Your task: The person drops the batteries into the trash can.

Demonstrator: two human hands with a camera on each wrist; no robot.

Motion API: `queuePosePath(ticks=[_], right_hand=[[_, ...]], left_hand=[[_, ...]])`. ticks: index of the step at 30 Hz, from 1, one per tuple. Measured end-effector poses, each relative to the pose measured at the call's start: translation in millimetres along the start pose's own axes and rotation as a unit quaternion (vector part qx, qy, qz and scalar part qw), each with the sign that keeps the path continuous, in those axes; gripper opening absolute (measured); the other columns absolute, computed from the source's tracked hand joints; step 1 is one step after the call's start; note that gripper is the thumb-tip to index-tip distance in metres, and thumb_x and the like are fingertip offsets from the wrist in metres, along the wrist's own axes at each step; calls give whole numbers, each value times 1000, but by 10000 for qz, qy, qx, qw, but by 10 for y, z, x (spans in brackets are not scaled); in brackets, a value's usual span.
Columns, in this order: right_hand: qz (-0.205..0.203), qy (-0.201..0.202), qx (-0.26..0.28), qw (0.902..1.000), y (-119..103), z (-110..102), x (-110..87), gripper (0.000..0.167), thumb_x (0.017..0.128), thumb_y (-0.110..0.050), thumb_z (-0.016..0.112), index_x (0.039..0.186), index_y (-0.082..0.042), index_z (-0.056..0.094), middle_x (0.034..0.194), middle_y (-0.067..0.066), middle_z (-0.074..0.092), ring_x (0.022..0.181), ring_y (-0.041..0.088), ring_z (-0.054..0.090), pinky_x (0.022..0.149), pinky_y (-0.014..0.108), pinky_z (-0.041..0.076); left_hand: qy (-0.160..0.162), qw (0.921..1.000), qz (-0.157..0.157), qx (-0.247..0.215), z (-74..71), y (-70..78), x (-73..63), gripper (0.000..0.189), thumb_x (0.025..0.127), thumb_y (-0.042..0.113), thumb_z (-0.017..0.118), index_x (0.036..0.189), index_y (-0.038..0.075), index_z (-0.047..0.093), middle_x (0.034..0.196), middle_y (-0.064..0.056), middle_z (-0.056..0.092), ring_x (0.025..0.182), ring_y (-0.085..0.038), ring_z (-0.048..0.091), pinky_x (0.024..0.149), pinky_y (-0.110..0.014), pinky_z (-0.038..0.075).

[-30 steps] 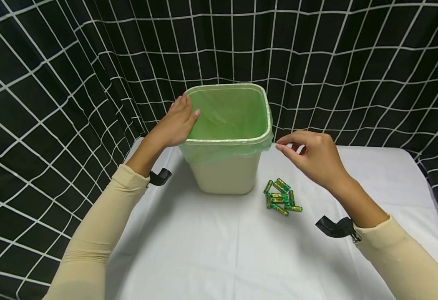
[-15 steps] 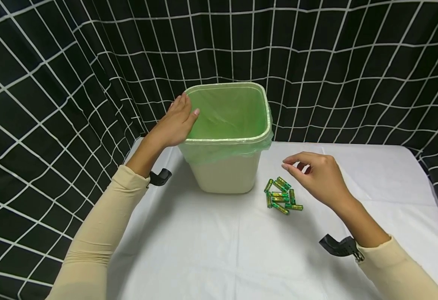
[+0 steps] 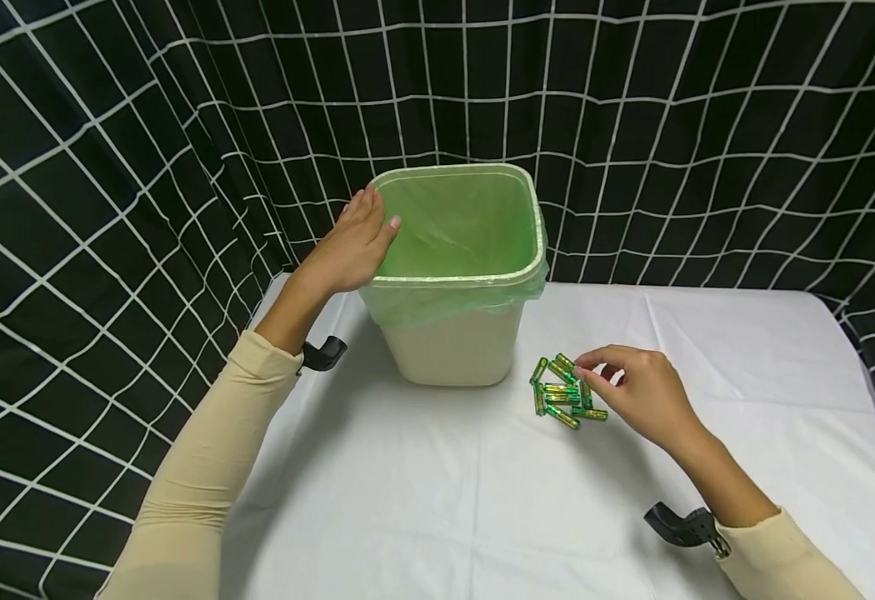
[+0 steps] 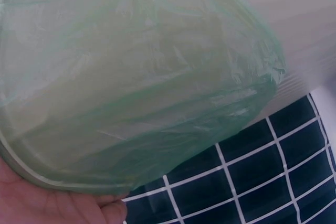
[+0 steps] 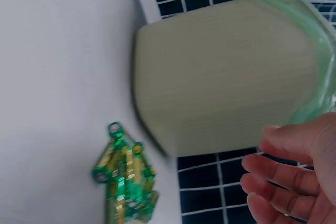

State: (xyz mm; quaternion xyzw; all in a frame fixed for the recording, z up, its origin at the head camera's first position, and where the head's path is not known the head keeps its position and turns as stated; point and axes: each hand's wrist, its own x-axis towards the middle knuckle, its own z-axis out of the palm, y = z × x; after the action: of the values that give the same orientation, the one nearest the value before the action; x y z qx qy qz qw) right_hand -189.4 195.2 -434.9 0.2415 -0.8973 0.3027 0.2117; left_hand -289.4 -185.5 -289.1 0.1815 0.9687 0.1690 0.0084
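A cream bin (image 3: 452, 346), lined with a thin green plastic bag (image 3: 437, 308) folded over its rim, stands upright on the white table. On the left side of that rim rests my left hand (image 3: 355, 237), fingers extended along it and thumb over the opening. The left wrist view shows part of the hand (image 4: 63, 203) against the bag-covered rim. Right of the bin lie several green-and-gold batteries (image 3: 561, 398) in a loose pile. My right hand (image 3: 640, 392) is over the pile's right side, thumb and index fingertips at the batteries. In the right wrist view its fingers (image 5: 283, 177) are apart, holding nothing.
A white cloth (image 3: 407, 492) covers the table. Black fabric with a white grid (image 3: 632, 125) hangs behind and to the left, close behind the bin. Each wrist carries a black mount, such as the right one (image 3: 685, 527).
My right hand has come down from beside the bin's rim to the battery pile. The left hand stays on the rim, and bin and batteries keep their places.
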Motion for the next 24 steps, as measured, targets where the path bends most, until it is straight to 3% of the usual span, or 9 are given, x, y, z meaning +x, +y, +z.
queuePosePath(ticks=[8,14,24], right_hand=[[395,-573,-203,9974,198,81,-204,11,84,-11,82,95,-11,81,87,-2,76,68,11,62,56,29,44],[778,-1047,-292,9910,345,97,-272,16,85,-13,81,100,-8,80,80,-1,71,67,14,60,57,34,42],[1126,-1620,-302,9799,490,183,-366,13,83,-14,83,95,-10,79,74,-5,66,67,10,56,58,33,43]], left_hand=[[-17,10000,-7,14,0,5,7,70,112,43,17,157,-8,1,168,-21,-6,155,-26,-13,125,-35,-6],[-4,10000,2,34,-4,-3,21,71,112,43,16,157,-9,1,168,-21,-7,155,-26,-13,125,-36,-6],[-16,10000,-7,9,-2,-2,10,70,112,43,17,157,-8,2,168,-20,-6,155,-25,-12,125,-34,-6]])
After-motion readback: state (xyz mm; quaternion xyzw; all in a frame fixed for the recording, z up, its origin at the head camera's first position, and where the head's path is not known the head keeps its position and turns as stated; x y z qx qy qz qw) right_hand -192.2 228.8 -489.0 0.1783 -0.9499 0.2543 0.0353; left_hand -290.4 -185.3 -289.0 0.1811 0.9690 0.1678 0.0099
